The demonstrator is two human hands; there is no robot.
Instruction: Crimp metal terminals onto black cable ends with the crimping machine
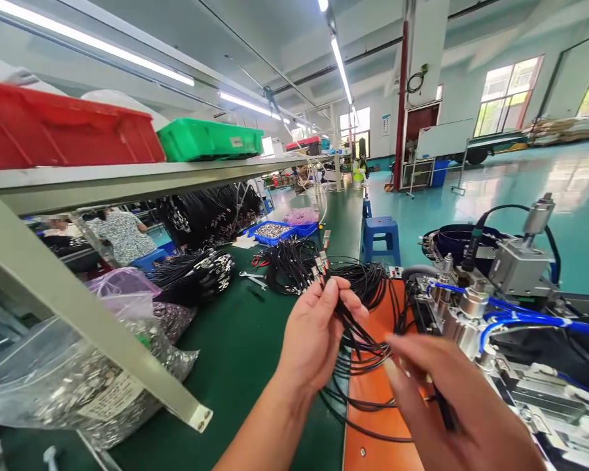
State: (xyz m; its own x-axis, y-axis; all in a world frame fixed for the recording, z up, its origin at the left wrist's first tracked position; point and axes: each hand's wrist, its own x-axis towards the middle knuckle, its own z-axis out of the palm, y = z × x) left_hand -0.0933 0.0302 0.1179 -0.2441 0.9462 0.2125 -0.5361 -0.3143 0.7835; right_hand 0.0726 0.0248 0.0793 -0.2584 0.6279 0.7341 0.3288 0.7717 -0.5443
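"Where do I look first?"

"Eight o'clock from the middle of the view. A clear bag (108, 386) of small shiny bits sits on the green table (240, 340)."

"And then?"

"Near six o'clock, the left hand (311, 333) pinches a bunch of black cords (358, 337), close to their metal ends (322, 261). The cords run down toward five o'clock, over the orange board (368, 386)."

"How should that hand hold them?"

"Firm but gentle, I think, so no cord slips or gets squashed. Having the ends even would help."

"And the right hand (442, 386)?"

"Four o'clock, right by the cords. It's blurry. Thumb and fingers look a bit apart, but I can't tell if they hold anything."

"Any care there?"

"Loose loops might snag, so mind the machine (513, 265) at three o'clock."
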